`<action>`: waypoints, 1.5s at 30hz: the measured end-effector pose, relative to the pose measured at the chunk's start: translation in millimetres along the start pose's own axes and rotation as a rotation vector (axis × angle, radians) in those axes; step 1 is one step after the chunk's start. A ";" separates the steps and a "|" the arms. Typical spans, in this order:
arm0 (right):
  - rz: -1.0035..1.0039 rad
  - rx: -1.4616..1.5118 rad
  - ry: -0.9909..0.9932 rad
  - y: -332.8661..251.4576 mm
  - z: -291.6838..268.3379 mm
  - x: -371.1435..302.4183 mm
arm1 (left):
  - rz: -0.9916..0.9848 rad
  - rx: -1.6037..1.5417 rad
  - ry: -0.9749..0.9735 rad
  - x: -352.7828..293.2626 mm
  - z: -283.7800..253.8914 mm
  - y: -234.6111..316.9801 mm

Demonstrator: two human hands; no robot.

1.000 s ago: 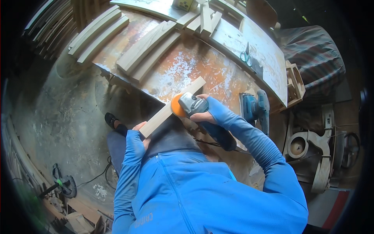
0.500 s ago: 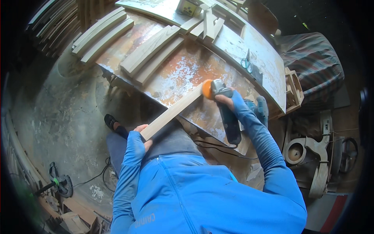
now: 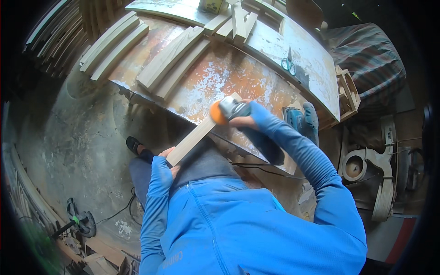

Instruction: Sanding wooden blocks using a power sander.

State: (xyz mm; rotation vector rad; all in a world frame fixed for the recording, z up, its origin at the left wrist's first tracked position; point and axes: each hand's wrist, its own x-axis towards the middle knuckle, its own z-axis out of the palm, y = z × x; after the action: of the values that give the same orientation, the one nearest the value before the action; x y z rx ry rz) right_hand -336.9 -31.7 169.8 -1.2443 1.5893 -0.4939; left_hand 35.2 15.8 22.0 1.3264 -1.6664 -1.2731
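My left hand (image 3: 165,166) is closed around the near end of a pale wooden strip (image 3: 192,141). The strip runs up and to the right, its far part over the edge of the stained workbench (image 3: 224,68). In my right hand (image 3: 250,121) is an angle grinder (image 3: 233,108), gripped near its head, with the dark body slanting back toward the bench's front edge. Its orange disc (image 3: 217,113) lies over the strip's upper face beyond the middle; whether it presses on the wood I cannot tell. Part of the strip's far end shows past the grinder head.
Curved wooden pieces (image 3: 169,57) lie across the bench. A teal power sander (image 3: 303,121) sits right of the grinder. Scissors (image 3: 288,64) rest on a raised white panel (image 3: 316,64). A black cord (image 3: 270,169) trails below the bench edge. Metal machine parts (image 3: 366,167) stand at right.
My right hand has brought the grinder left and slightly down, from the strip's far end to farther along it toward my left hand. The left hand keeps its hold.
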 end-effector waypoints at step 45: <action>-0.025 1.281 0.420 42.7 58.0 -26.5 | 0.046 1.146 0.793 356.8 -218.8 -9.6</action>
State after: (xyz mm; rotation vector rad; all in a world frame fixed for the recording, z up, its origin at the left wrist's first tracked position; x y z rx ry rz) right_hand -307.3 22.9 124.7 -0.1651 1.1400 -1.5414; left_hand 136.6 -389.1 54.4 1.9945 -1.7542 0.4271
